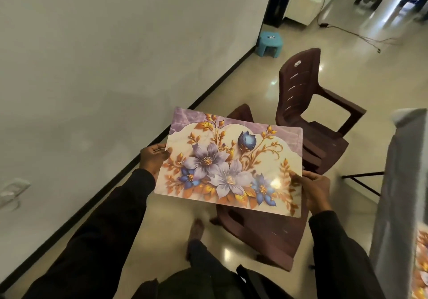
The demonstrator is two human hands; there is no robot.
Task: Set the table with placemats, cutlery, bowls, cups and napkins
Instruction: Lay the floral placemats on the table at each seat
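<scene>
While the pale wall [104, 67] fills the left and the glossy floor [289, 71] runs along it, we see a table [403, 183] under a white cloth at the right, with part of a second floral mat [422, 266] lying on its top near the edge. Two brown plastic chairs stand between wall and table: one chair [308, 104] further off, the nearer chair [266, 236] directly beneath the placemat [231, 164], which is held in the air, face up and tilted, touching neither. The left hand [152, 157] pinches its left edge, thumb on top; the right hand [315, 190] grips its near-right corner, fingers curled. A small blue stool [269, 44] sits by the wall.
</scene>
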